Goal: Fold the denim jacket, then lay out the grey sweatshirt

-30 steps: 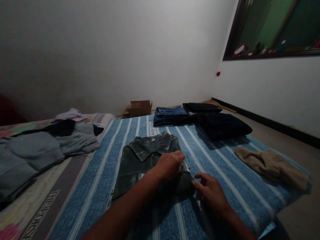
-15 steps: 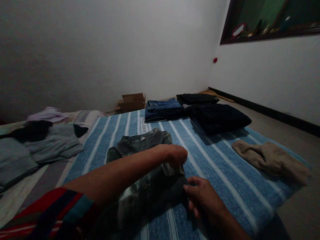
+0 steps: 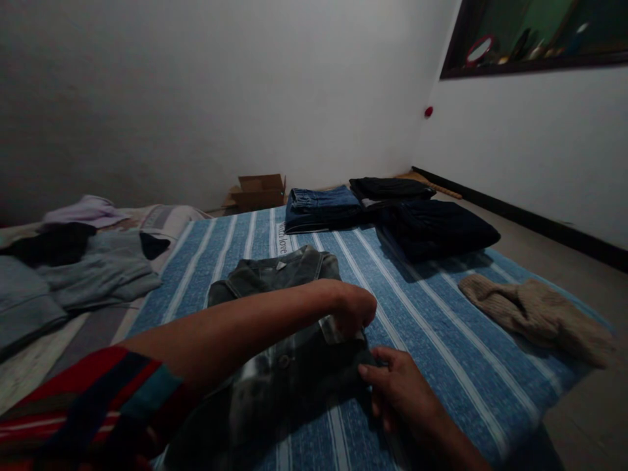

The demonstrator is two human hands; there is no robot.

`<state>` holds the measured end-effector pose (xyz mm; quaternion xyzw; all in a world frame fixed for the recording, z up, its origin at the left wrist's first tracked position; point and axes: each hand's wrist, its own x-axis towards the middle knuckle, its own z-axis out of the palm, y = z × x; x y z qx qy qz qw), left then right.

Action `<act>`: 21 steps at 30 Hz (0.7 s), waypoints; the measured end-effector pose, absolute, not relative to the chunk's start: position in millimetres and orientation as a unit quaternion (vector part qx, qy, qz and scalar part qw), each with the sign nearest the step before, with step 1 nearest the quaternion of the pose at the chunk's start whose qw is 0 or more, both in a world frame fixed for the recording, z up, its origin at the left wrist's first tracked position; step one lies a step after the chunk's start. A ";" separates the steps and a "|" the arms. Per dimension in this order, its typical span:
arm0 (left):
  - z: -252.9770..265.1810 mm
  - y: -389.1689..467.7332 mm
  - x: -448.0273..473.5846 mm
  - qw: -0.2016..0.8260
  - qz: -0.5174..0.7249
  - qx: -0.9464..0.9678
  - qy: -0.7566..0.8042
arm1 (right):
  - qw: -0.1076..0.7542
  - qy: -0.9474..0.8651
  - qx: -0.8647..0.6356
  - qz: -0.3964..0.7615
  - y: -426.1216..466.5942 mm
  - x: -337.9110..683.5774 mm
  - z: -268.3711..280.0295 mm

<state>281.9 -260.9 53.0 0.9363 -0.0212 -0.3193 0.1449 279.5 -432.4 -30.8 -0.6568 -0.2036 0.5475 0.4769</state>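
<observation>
A dark grey-green collared shirt [image 3: 299,366] lies front up on the blue striped cover, its buttons and white neck label showing. My left arm, in a red striped sleeve, reaches across the shirt. At the shirt's right side, my left hand [image 3: 356,307] is closed on the cloth near a pale patch; its fingertips are partly hidden. Just below it, my right hand [image 3: 400,386] pinches the same side of the shirt between thumb and fingers. The shirt's lower part is dark and partly covered by my left arm.
Folded blue jeans [image 3: 321,208], a dark navy folded garment [image 3: 436,229] and black folded clothing [image 3: 390,190] lie at the back of the striped cover [image 3: 422,314]. A beige knitted item [image 3: 534,311] rests at right. Grey clothes [image 3: 98,265] lie left; a cardboard box [image 3: 259,193] stands behind.
My left hand has shifted slightly right along the shirt's side. My right hand keeps its pinch on the cloth. The view has tilted a little.
</observation>
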 end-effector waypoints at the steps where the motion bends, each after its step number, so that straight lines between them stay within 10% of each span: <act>1: 53.7 -262.2 281.6 0.131 -0.311 0.941 -0.030 | 0.476 -0.205 -0.657 0.548 -432.4 279.4 -31.1; 21: 66.2 -252.7 284.5 0.165 -0.393 0.904 -0.035 | 0.459 -0.185 -0.688 0.531 -428.0 280.1 -34.9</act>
